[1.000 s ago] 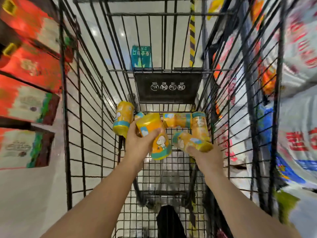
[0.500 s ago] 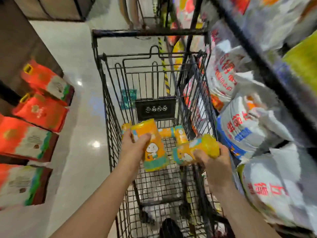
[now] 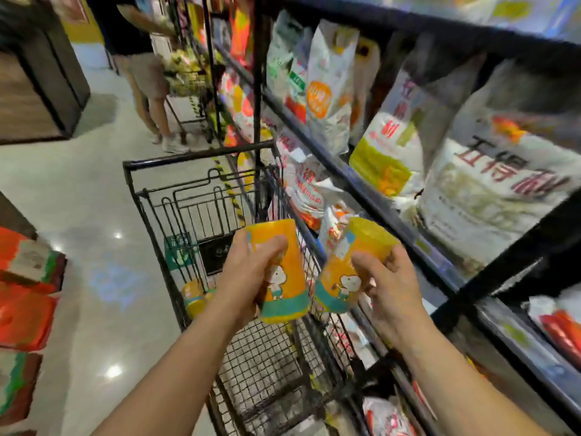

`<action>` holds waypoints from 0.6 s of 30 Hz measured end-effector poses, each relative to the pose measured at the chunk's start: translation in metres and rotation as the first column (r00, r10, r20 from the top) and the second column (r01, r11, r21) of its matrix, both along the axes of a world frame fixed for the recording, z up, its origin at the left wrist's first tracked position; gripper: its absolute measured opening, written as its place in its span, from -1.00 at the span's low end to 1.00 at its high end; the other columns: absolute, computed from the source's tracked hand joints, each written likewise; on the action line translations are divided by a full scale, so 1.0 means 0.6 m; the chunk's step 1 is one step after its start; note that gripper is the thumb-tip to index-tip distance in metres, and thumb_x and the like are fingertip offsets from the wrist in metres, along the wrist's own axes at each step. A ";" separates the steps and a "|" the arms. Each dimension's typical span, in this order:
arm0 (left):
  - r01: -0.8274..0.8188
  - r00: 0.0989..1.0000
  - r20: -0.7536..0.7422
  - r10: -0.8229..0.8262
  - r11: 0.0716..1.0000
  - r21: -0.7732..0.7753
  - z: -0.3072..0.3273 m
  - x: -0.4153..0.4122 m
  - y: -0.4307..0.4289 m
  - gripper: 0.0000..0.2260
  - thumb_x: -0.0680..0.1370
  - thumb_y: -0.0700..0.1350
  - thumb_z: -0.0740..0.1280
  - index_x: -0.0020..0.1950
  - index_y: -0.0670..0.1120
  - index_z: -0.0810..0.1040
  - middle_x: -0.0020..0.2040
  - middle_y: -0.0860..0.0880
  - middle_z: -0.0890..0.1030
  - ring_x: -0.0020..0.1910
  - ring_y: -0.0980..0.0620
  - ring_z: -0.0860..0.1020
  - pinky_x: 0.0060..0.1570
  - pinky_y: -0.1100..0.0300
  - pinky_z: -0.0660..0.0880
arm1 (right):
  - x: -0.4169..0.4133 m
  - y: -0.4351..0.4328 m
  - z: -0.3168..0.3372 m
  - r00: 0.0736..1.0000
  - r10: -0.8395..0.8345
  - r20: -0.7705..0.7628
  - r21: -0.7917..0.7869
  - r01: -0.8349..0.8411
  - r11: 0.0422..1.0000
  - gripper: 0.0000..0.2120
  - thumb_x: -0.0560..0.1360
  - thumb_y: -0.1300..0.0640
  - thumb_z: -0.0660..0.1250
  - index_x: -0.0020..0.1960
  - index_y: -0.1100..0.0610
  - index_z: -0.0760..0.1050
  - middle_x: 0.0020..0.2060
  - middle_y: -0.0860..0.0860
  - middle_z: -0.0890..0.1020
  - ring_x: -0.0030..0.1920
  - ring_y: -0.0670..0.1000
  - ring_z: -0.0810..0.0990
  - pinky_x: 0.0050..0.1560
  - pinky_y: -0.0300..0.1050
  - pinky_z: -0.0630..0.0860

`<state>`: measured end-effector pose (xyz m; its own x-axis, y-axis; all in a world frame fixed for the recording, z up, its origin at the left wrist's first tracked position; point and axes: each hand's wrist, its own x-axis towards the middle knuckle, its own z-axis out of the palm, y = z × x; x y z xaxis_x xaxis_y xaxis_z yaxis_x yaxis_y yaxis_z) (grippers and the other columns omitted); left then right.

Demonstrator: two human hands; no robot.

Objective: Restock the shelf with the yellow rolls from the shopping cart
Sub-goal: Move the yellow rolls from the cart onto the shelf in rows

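Left hand point(image 3: 248, 278) fingers curled round upright yellow cartoon-printed roll point(image 3: 279, 269), right hand point(image 3: 386, 294) gripping second tilted yellow roll point(image 3: 352, 265), both over black wire shopping cart point(image 3: 195, 157), spare yellow roll point(image 3: 193, 298) inside, glossy pale floor point(image 3: 78, 199) left, black metal shelf point(image 3: 258, 89) right, white sacks point(image 3: 503, 171) marked 五得利

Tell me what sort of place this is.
Probably a supermarket aisle: a wire shopping cart stands beside dark shelves stocked with printed bags.
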<state>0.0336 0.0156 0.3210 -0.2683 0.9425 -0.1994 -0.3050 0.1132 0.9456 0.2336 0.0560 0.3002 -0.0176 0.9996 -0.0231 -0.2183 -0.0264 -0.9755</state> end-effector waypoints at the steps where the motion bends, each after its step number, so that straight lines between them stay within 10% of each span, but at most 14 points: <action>1: 0.042 0.999 -0.005 -0.042 0.999 0.007 0.017 0.014 -0.003 -0.81 0.54 -0.12 0.39 0.11 -0.05 0.45 -0.14 -0.09 0.66 -0.25 -0.04 0.67 -0.34 0.07 0.62 | 0.014 -0.011 0.017 1.000 0.001 -0.009 0.007 -0.001 1.000 -0.68 0.41 0.34 0.45 0.06 0.03 0.52 -0.21 -0.11 0.70 -0.24 -0.12 0.65 -0.28 -0.21 0.55; 9: 0.299 0.954 -0.027 -0.299 0.943 0.143 0.125 0.143 -0.020 -0.54 0.40 -0.02 0.49 0.23 -0.06 0.45 0.04 -0.19 0.67 -0.03 -0.19 0.68 -0.04 -0.20 0.63 | 0.142 -0.108 0.141 0.990 -0.140 -0.013 0.133 0.141 0.981 -0.55 0.20 0.02 0.53 0.08 -0.08 0.58 -0.02 0.02 0.72 -0.03 0.04 0.69 -0.06 -0.03 0.59; 18: 0.517 0.853 -0.134 -0.504 0.787 0.336 0.227 0.351 -0.073 -0.50 0.30 0.04 0.48 0.19 -0.03 0.46 -0.01 -0.04 0.71 -0.07 -0.03 0.70 -0.14 0.04 0.63 | 0.321 -0.258 0.248 0.942 -0.335 -0.033 0.258 0.332 0.907 -0.49 0.19 -0.10 0.47 0.11 -0.02 0.53 -0.09 0.05 0.71 -0.13 0.02 0.69 -0.19 -0.04 0.62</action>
